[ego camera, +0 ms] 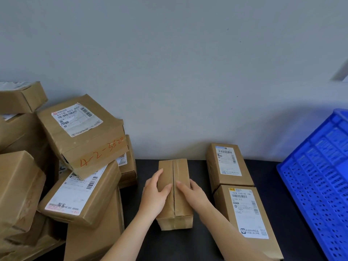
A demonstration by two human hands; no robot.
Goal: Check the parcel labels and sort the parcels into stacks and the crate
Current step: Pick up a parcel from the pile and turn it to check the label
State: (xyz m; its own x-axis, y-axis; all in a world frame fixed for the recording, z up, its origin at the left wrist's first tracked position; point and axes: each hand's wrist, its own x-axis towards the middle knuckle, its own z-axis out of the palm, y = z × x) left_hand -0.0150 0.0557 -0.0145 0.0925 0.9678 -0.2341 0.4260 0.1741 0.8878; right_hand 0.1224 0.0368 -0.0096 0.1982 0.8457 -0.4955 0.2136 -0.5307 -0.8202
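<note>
A small brown cardboard parcel (176,172) lies on the black table (180,245) in the middle, its taped seam facing up and no label showing. My left hand (155,194) grips its left side, thumb on top. My right hand (192,194) grips its right side the same way. Two labelled parcels lie to the right, one behind (228,163) and one in front (246,213), labels up. A blue plastic crate (318,178) stands at the far right.
A loose pile of brown parcels fills the left side; its top box (82,132) bears red handwriting "4-2-3520" and a white label. A flat labelled parcel (79,193) leans below it. A grey wall (188,72) rises behind the table.
</note>
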